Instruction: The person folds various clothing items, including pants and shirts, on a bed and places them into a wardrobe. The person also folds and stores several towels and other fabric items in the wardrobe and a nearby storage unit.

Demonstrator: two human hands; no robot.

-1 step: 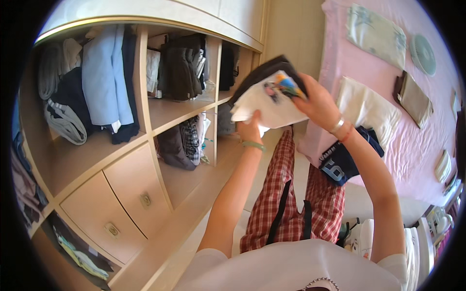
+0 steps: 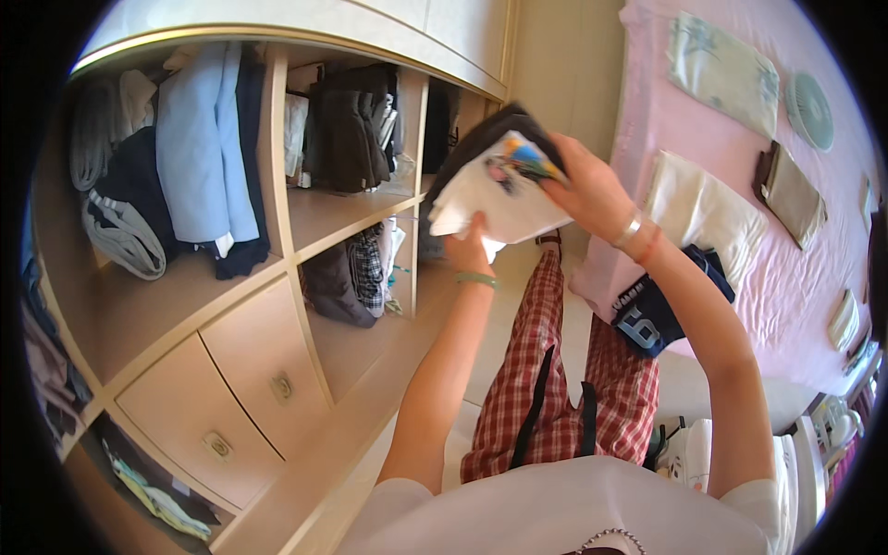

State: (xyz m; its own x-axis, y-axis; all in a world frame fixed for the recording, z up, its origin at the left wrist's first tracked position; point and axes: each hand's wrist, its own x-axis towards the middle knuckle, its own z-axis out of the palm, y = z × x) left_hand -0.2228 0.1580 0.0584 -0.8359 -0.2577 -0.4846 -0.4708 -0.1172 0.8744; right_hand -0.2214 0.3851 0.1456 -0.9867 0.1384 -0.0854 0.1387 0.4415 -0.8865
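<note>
Two hands hold a folded stack of clothes (image 2: 499, 190) at upper centre of the frame, in front of the wardrobe (image 2: 277, 305). The left hand (image 2: 470, 248) grips the stack from below, fingers closed on its lower edge; a green band sits on that wrist. The right hand (image 2: 587, 190) clasps the stack's right side, thumb on top; bracelets circle its wrist. On top of the stack lies a white shirt with a coloured print, and a dark garment lies beneath it.

Left of the stack, the wardrobe fills the left half of the frame. A light blue jacket (image 2: 199, 148) hangs at upper left beside dark and grey garments. Dark folded clothes (image 2: 347, 134) sit on the shelf just left of the stack, and a checked garment (image 2: 368, 268) fills the compartment below. Two drawers (image 2: 231, 388) with square pulls are at lower left.

At right lies a pink bed (image 2: 795, 296). A cream folded cloth (image 2: 708, 208) rests on it, right of the right forearm, and a navy shirt (image 2: 652, 314) hangs over its edge, partly behind that forearm. Red checked trousers (image 2: 555, 379) are at lower centre.
</note>
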